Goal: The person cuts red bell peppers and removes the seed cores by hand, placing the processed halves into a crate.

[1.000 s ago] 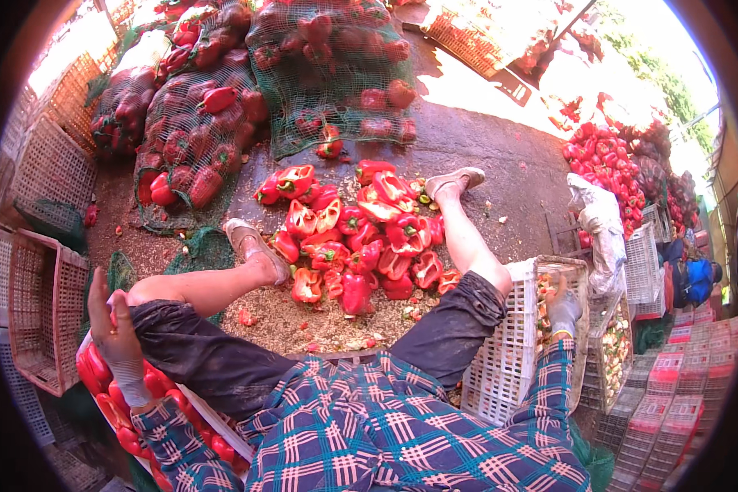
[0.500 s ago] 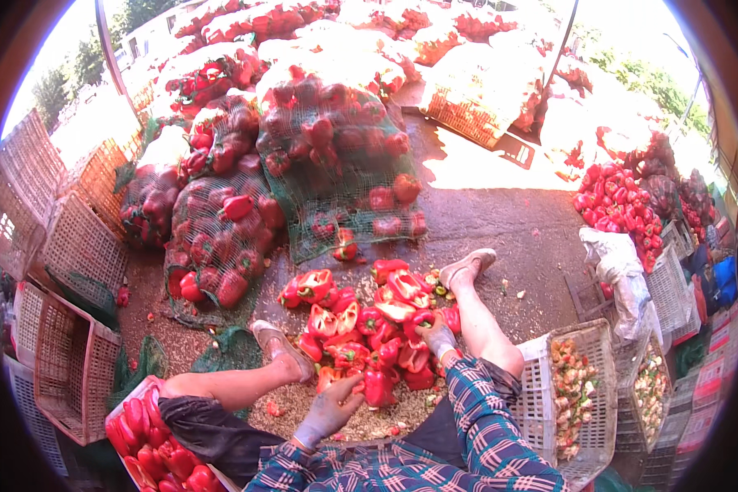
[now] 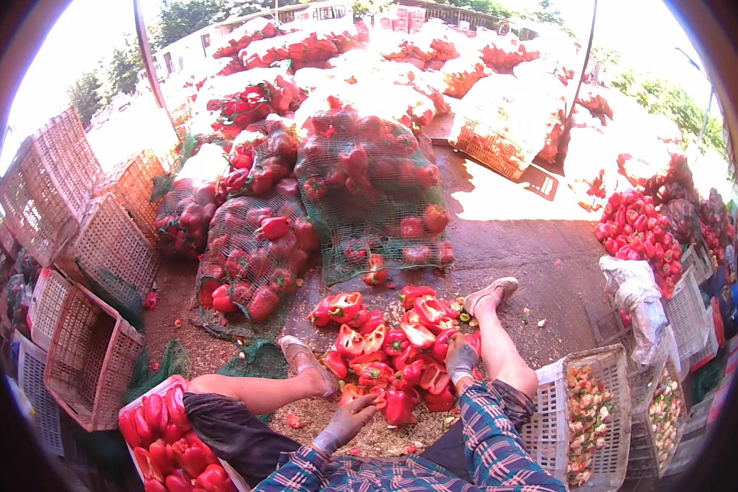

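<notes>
A pile of red bell peppers (image 3: pixel 371 375), several cut open with pale insides showing, lies on the ground between my legs. At the pile's right side my right hand (image 3: pixel 462 357), in a pale glove, has its fingers closed around a red bell pepper (image 3: pixel 442 345). My left hand (image 3: pixel 346 424), gloved too, is at the near edge of the pile. Its fingers stretch toward a glossy red pepper (image 3: pixel 398 407), and I see nothing held in them. Whether the fingertips touch that pepper, I cannot tell.
By my left leg stands a crate of red pepper pieces (image 3: pixel 169 447). A white crate (image 3: pixel 544 414) with pepper cores is on my right. Stacked crates (image 3: pixel 90 361) line the left. Netted sacks of peppers (image 3: pixel 369 189) stand ahead, and a loose pepper heap (image 3: pixel 638 230) lies far right.
The whole view has shifted, so the scene sits further right and lower. My left hand has come nearer the pile with its fingers reaching out. My right hand stays at the same pepper.
</notes>
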The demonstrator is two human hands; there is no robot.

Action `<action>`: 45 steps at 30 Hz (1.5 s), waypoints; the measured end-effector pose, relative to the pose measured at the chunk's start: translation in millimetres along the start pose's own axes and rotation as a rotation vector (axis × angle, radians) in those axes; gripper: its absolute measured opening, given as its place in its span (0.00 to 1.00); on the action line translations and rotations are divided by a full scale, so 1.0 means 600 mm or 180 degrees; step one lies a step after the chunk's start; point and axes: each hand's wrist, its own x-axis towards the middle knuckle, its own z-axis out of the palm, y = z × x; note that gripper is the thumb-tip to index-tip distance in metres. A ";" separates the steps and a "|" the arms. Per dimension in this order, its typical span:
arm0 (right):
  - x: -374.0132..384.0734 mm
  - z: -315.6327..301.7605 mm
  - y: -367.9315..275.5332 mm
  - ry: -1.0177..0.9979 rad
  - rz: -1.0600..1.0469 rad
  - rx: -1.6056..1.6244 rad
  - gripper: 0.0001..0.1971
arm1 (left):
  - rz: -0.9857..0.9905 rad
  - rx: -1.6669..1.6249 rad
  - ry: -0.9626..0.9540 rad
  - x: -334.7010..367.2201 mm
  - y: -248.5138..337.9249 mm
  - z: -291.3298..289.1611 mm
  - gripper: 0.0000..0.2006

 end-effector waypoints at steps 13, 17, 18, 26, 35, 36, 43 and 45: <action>-0.159 -0.207 -0.222 0.0301 -0.4954 -0.0164 0.11 | -0.0474 -0.3893 -0.1034 0.049 0.053 -0.010 0.36; -0.204 -0.195 -0.237 -0.0079 -0.5371 -0.0015 0.11 | -0.0445 -0.4226 -0.0636 0.049 0.018 -0.012 0.32; -0.214 -0.195 -0.238 -0.0076 -0.5409 0.0015 0.11 | -0.0423 -0.4125 -0.0681 0.034 0.020 -0.017 0.28; -0.242 -0.223 -0.253 -0.0499 -0.6051 -0.0407 0.10 | 0.0237 -0.3188 -0.0580 0.006 0.031 -0.024 0.27; -0.215 -0.245 -0.265 0.0134 -0.4774 0.0667 0.30 | 0.0441 -0.4227 -0.0755 -0.010 0.063 -0.031 0.22; -0.214 -0.242 -0.264 0.0036 -0.4790 0.0594 0.30 | 0.0371 -0.4456 -0.0736 0.002 0.036 -0.035 0.22; -0.204 -0.162 -0.270 0.0007 -0.4850 0.0623 0.30 | 0.0000 -0.4641 -0.0877 0.009 -0.007 -0.020 0.23; -0.218 -0.164 -0.277 0.0065 -0.4742 0.0579 0.28 | 0.0075 -0.4699 -0.0836 0.007 -0.007 -0.026 0.19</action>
